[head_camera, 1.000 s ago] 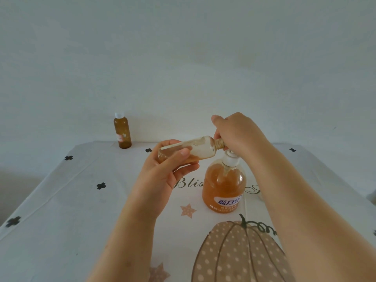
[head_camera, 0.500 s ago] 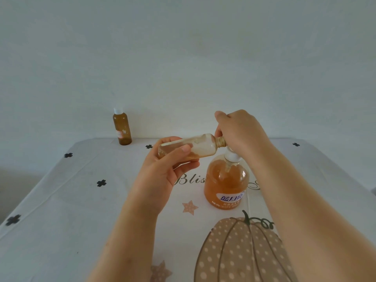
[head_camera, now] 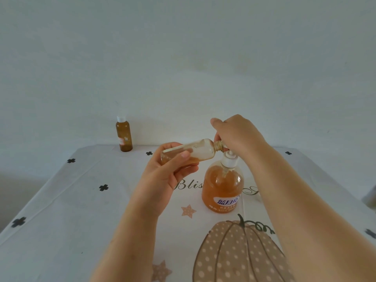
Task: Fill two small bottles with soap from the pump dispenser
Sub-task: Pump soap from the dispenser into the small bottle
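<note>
My left hand holds a small clear bottle nearly on its side, its open threaded mouth pointing right at the pump's nozzle. Amber soap lies along the bottle's lower side. My right hand rests on top of the pump head of the round amber soap dispenser, which stands on the table; the pump head itself is mostly hidden under the hand. A second small amber bottle with a white cap stands upright at the table's far left edge.
The table wears a white cloth with black clover marks, stars, script lettering and a dotted pumpkin print. A plain white wall stands right behind. A small grey object shows at the right edge.
Both hands and the dispenser kept their pose. The pump neck shows more below my right hand than before, and the view shifted slightly.
</note>
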A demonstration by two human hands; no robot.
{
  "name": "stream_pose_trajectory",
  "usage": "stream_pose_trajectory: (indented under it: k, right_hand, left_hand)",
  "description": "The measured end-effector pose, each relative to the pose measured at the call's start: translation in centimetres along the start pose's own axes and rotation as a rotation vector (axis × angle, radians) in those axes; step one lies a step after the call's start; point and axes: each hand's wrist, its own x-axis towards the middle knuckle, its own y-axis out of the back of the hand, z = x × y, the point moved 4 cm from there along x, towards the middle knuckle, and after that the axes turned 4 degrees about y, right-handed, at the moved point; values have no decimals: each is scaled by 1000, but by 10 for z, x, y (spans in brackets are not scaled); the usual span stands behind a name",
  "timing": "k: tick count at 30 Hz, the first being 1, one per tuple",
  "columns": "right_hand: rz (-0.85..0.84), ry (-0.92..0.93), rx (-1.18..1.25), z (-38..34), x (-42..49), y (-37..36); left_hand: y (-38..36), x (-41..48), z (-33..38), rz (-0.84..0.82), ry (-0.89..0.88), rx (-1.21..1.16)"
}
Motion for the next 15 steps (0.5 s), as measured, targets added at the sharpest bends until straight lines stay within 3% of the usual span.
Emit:
stream_pose_trajectory:
  k: [15]
  right_hand:
    - [40,48,-46,5,7,-5]
  left_hand:
    - [0,1,0,6,16,8]
